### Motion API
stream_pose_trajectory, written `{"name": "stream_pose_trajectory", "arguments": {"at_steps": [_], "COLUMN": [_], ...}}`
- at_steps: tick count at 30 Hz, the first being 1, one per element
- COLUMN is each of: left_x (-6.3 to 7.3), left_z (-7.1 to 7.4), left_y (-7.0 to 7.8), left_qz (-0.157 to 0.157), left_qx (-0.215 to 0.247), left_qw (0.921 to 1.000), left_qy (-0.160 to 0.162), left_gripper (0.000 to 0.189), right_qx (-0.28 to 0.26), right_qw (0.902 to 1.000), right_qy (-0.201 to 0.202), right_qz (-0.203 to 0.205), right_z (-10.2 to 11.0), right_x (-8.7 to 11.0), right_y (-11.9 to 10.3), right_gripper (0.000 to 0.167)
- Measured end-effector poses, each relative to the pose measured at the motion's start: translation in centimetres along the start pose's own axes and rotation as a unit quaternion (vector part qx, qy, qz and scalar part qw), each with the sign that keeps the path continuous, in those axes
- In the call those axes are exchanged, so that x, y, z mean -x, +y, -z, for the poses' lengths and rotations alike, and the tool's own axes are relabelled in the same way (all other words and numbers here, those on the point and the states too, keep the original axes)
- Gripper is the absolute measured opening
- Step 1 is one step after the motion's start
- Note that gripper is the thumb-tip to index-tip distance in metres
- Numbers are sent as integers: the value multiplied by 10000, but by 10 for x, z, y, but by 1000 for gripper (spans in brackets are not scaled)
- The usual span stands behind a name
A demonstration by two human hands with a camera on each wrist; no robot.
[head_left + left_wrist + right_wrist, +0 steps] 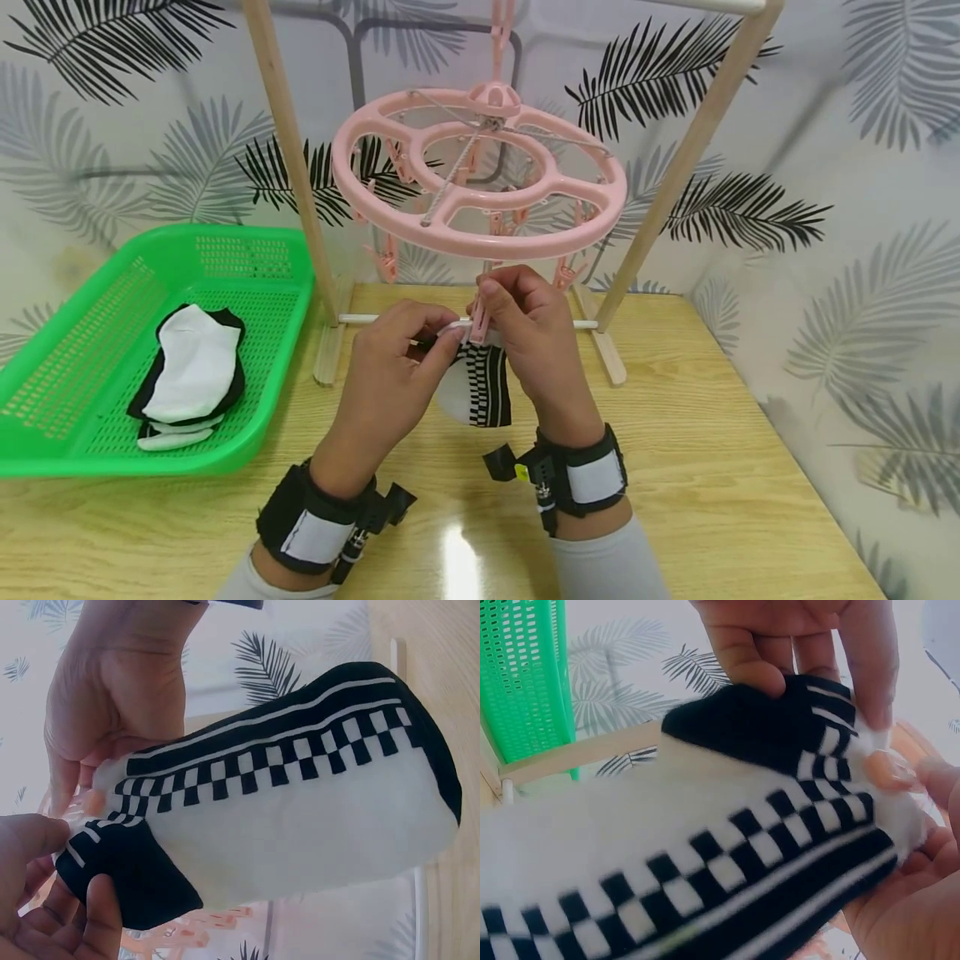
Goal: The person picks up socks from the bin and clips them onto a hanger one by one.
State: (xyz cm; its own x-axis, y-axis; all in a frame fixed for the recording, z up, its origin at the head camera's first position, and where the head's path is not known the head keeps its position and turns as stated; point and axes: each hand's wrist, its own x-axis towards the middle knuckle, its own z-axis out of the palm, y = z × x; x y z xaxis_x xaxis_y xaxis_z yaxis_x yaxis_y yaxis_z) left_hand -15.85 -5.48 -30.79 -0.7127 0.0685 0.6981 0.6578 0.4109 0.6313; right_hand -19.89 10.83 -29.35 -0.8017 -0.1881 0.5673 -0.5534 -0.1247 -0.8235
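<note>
Left hand [393, 354] pinches the checkered sock [491, 390], right hand [542, 346] a pink clip [477, 323], the sock hanging between both hands.

- A glossy wood-grain bench [697, 467] catches a bright glare.
- A green perforated plastic basket [295, 329] stands at its left.
- A wooden frame [291, 150] rests on two feet farther back.

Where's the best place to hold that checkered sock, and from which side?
Probably the white cuff, pinched from the left, as the left hand does: the sock hangs below it in the head view, while the peg and right hand crowd the right.
</note>
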Motion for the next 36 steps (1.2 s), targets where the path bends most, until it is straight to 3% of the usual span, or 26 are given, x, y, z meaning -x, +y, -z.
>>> {"name": "stream_pose_trajectory", "arguments": {"at_steps": [3,9,14,18,21,27,33,36], "left_x": [0,0,-2,-11,-25,-56,-75,-80], "left_z": [1,4,13,27,39,53,46,40], "left_y": [0,-2,-9,-14,-13,3,21,28], "left_qz": [21,45,-168,-417,-633,-1168,-1893,-2078], "left_qx": [-19,-6,-48,-228,-432,-882,-1460,-1691], "left_qw": [10000,9999,9989,9954,9928,9874,9709,9632], "left_qy": [27,129,445,831,919,599,127,-193], "left_gripper": [9,13,13,13,14,19,22,25], "right_qx": [59,21,99,213,311,393,212,127], "right_qw": [10000,10000,9997,9992,9988,9981,9991,9995], "right_qy": [-56,10,190,310,367,420,330,262], "right_qz": [20,51,-68,-119,-109,-209,-169,-141], "right_z": [1,0,1,4,5,7,6,6], "right_x": [1,-1,-1,0,-1,-1,-1,-2], "right_y": [-1,-2,-2,-3,-3,-5,-4,-3], "right_gripper": [49,49,56,62,67,66,56,55]}}
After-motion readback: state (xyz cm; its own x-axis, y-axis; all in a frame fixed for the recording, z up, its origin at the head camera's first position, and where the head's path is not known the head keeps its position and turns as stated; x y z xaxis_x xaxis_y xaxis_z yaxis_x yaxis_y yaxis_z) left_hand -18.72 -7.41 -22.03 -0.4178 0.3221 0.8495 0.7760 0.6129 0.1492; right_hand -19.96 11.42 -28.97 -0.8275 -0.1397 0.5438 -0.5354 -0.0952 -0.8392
